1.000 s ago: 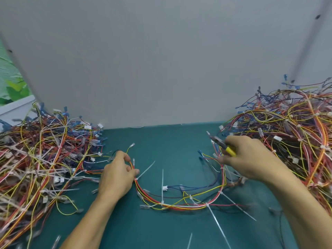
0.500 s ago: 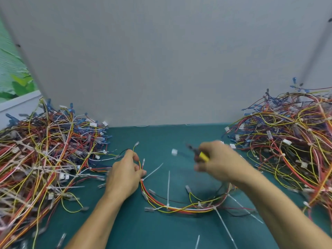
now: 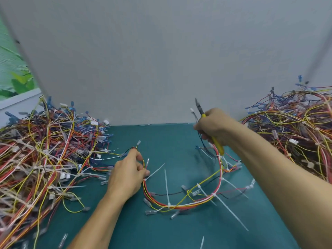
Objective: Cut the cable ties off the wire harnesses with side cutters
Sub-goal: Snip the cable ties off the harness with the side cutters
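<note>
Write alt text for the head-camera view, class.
A person's left hand pins a curved red-and-yellow wire harness with white cable ties on a teal mat, while the right hand lifts yellow-handled side cutters. Tangled harness piles flank both sides.

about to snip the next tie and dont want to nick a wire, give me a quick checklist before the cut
1. Yellow-handled side cutters in the right hand: ok, though they point up, away from the ties.
2. Curved red, yellow and orange wire harness steadied: ok, the left hand pinches one end.
3. White plastic cable ties left to cut: ok, several stick out along the loop.
4. Cutter jaws open: cannot tell, too small and blurred.
5. Right-hand grip free of wires: not ok, thin dark wires hang at that hand.
6. Teal bench mat around the loop: ok, the side piles lie apart.
</note>
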